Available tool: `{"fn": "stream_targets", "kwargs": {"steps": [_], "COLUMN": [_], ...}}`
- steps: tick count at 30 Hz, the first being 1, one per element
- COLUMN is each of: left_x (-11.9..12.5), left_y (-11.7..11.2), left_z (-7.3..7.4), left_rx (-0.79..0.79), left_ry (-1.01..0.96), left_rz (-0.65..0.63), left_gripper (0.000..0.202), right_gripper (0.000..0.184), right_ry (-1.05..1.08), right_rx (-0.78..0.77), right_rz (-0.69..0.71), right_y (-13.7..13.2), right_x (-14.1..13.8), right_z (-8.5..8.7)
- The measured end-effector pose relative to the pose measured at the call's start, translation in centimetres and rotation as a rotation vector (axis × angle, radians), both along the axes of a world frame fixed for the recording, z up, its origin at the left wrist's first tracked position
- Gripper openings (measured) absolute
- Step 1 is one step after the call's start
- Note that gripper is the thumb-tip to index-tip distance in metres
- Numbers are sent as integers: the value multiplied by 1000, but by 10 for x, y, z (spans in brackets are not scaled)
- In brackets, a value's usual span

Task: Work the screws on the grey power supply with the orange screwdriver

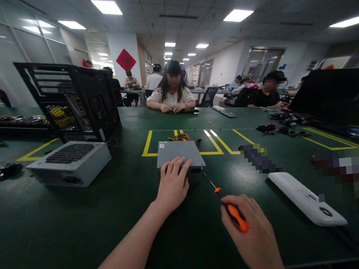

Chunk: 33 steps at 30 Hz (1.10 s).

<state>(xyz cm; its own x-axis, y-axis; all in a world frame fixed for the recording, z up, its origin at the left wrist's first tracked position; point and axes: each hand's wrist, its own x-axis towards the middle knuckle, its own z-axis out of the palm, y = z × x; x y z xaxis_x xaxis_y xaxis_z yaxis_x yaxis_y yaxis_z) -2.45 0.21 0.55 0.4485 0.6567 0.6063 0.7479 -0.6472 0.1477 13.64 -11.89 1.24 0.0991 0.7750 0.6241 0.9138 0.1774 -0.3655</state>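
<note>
Middle power supply unit [178, 150] cased in smooth, matt grey metal. Second power supply unit [85, 169] likewise metal-clad, top set with perforated black grille [70, 154]. Screwdriver [237, 217] shafted in shiny metal, handled in orange-and-black plastic. Computer case [80, 89] finished in dull black. Tabletop [111, 218] surfaced smooth, light softly reflected; yellow tape [147, 144] glossed in places. White casing [301, 196] moulded in smooth plastic.

On the flat green counter [33, 244], a boxy grey metal unit [178, 151] lies under the left hand [173, 185], bundled multicoloured cables [180, 137] behind it. Rightward, an orange-and-black screwdriver [235, 217] sits in the right hand [257, 231], then an oblong white plastic device [303, 198]. Leftward, a mesh-topped grey metal box [77, 166] lies before a black computer case [81, 97].
</note>
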Motion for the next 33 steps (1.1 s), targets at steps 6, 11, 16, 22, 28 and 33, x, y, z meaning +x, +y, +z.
{"fn": "stream_targets", "kwargs": {"steps": [6, 11, 16, 22, 28, 33], "left_x": [0, -1, 0, -1, -1, -1], "left_y": [0, -1, -1, -1, 0, 0], "left_z": [1, 2, 1, 0, 0, 1], "left_rx": [-8, -16, -13, -18, -33, -32], "left_ry": [1, -3, -14, -15, -8, -10], "left_rz": [2, 2, -1, -2, -10, -12], "left_gripper": [49, 48, 48, 48, 49, 49], "right_gripper": [20, 14, 13, 23, 21, 20], "right_ry": [172, 150, 85, 276, 308, 310], "right_rx": [-72, -99, -56, -121, -18, -13], "right_rz": [-21, 7, 80, 0, 2, 10], "right_y": [1, -1, 0, -3, -7, -9], "right_x": [-5, -4, -6, -8, -5, -5], "right_z": [-4, -7, -8, -12, -16, -20]}}
